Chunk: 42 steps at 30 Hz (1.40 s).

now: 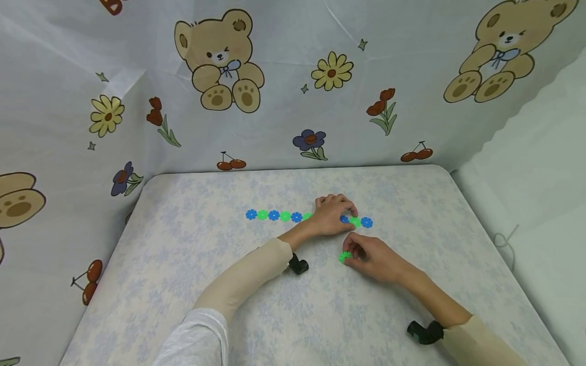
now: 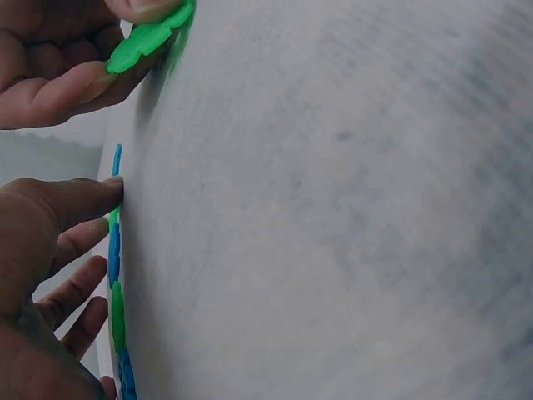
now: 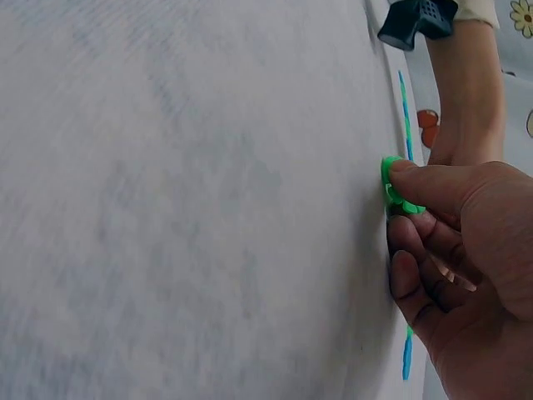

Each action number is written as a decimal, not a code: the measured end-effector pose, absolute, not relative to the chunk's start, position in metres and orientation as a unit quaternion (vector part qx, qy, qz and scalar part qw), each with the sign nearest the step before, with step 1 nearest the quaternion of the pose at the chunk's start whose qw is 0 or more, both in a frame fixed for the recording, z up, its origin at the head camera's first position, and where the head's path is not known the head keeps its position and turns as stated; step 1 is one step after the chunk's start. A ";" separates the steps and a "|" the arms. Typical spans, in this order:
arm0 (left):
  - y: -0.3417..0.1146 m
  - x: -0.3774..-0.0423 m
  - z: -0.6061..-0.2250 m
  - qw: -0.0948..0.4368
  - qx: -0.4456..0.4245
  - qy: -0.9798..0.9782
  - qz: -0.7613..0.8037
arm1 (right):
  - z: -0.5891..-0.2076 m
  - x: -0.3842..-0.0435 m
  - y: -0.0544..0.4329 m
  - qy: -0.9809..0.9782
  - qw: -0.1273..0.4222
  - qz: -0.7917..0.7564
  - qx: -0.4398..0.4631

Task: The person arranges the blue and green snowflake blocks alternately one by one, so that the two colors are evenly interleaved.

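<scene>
A line of flat notched plastic discs in alternating blue [image 1: 273, 215] and green [image 1: 285, 216] lies across the table. My left hand [image 1: 330, 215] reaches over this row and covers part of it. Its thumb and index finger lie at opposite edges of a green notched disc [image 1: 355, 222], second from the right end, beside the last blue disc [image 1: 367, 222]. Nearer to me, my right hand [image 1: 377, 259] pinches a loose green notched disc [image 1: 345, 256] between thumb and fingers. In the right wrist view that green disc [image 3: 388, 177] is tilted on edge, close to the tabletop.
The pale blue-patterned table [image 1: 192, 264] has rounded far corners. Behind it hangs a white sheet [image 1: 284, 61] printed with bears and flowers. Black wrist cameras [image 1: 298, 264] sit at both cuffs, and a thin pale cord [image 1: 505, 241] hangs beyond the right edge.
</scene>
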State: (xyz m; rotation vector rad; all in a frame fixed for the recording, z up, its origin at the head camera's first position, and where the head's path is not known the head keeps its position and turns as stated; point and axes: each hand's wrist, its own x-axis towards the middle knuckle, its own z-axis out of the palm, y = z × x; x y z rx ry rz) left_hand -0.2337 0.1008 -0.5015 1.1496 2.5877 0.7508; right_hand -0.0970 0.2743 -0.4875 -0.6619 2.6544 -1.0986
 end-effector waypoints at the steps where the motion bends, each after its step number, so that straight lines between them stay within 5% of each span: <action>1: 0.101 -0.234 -0.501 0.103 0.391 0.880 0.251 | -0.488 -0.098 0.278 0.898 0.094 -0.372 -0.218; 24: 0.135 -0.230 -0.505 0.089 0.384 0.883 0.254 | -0.485 -0.124 0.359 0.953 0.017 -0.277 -0.119; 42: 0.135 -0.223 -0.506 0.085 0.381 0.886 0.250 | -0.495 -0.148 0.369 0.948 -0.013 -0.296 -0.117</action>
